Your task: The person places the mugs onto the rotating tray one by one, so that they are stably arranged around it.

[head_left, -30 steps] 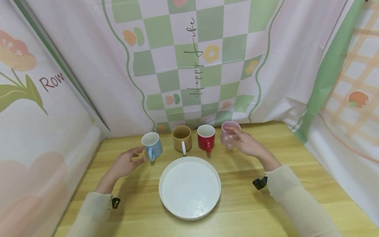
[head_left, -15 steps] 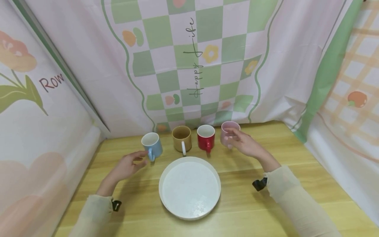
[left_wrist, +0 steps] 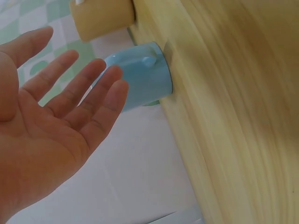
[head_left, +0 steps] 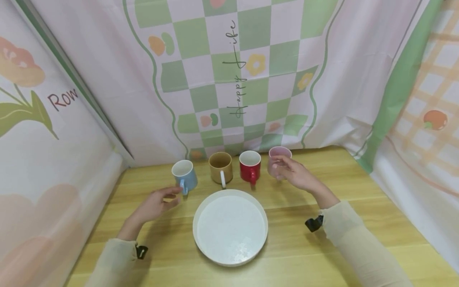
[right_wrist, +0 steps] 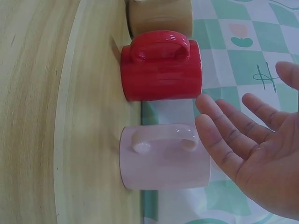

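My left hand [head_left: 156, 205] hovers just in front of the light blue mug [head_left: 184, 174], fingers relaxed and holding nothing. In the left wrist view its palm and spread fingers [left_wrist: 86, 102] show, with the blue mug [left_wrist: 145, 77] beyond them. On the other side, my right hand [head_left: 295, 173] is in front of the pink mug [head_left: 275, 158] and partly covers it. The right wrist view shows fingers apart and bare near the rim of the pink mug [right_wrist: 163, 161]. Between these stand a tan mug [head_left: 217, 173] with a white handle and a red mug [head_left: 247, 171].
A round white tray [head_left: 229, 227] lies on the wooden table [head_left: 305, 263], in front of the row of mugs. Behind the mugs hangs a green and white checked cloth [head_left: 251, 91]. Printed cloths also hang at the left and right sides.
My left hand has drawn slightly toward me and to the right, in front of the blue mug's handle. The right hand has hardly moved. The mugs and tray stand as before.
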`<move>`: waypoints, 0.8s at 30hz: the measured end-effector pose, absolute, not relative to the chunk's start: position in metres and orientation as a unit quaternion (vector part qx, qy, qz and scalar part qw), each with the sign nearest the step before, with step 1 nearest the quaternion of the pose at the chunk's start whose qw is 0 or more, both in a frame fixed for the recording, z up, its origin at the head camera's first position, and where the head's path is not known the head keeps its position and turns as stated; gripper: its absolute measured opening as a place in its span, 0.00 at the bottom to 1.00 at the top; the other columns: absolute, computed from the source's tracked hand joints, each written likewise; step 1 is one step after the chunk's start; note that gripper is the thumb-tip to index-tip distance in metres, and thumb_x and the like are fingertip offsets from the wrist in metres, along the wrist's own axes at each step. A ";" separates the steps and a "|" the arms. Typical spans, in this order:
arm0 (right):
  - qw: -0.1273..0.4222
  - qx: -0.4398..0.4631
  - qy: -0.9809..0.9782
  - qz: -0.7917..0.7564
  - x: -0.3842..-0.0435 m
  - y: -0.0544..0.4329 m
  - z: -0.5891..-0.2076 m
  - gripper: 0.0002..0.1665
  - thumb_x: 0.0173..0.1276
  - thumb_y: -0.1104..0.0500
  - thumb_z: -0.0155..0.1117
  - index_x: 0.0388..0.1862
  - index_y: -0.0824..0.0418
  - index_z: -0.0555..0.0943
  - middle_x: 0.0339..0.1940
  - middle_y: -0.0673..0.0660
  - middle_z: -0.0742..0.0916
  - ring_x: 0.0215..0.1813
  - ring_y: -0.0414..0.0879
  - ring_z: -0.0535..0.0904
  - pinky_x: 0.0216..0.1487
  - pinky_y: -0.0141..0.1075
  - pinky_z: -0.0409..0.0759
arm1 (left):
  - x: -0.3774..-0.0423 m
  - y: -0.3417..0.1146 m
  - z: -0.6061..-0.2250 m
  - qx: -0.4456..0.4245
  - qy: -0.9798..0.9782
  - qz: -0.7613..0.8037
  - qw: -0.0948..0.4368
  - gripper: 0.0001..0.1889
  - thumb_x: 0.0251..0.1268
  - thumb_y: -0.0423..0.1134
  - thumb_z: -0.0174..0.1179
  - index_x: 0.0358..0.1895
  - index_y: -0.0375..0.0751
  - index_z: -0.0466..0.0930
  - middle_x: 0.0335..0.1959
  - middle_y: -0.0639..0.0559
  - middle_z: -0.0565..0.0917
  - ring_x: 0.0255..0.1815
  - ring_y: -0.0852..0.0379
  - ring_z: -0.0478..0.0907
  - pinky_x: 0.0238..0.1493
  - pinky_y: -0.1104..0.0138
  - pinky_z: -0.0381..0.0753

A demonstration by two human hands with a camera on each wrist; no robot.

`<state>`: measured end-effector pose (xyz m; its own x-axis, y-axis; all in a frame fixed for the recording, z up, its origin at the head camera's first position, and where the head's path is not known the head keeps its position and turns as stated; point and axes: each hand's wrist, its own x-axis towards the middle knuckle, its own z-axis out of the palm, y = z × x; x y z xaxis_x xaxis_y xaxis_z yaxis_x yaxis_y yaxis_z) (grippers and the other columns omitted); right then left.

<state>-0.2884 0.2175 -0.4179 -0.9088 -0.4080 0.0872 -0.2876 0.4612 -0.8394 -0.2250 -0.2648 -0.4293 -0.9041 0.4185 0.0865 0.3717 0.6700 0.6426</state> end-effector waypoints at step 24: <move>0.083 -0.187 0.837 -0.507 -0.288 0.211 -0.420 0.30 0.82 0.49 0.47 0.73 0.67 0.64 0.62 0.75 0.78 0.56 0.65 0.81 0.53 0.46 0.85 | -0.215 -0.260 -0.437 0.240 0.897 0.367 0.050 0.21 0.71 0.35 0.60 0.64 0.33 0.75 0.61 0.31 0.80 0.57 0.31 0.80 0.52 0.55 0.87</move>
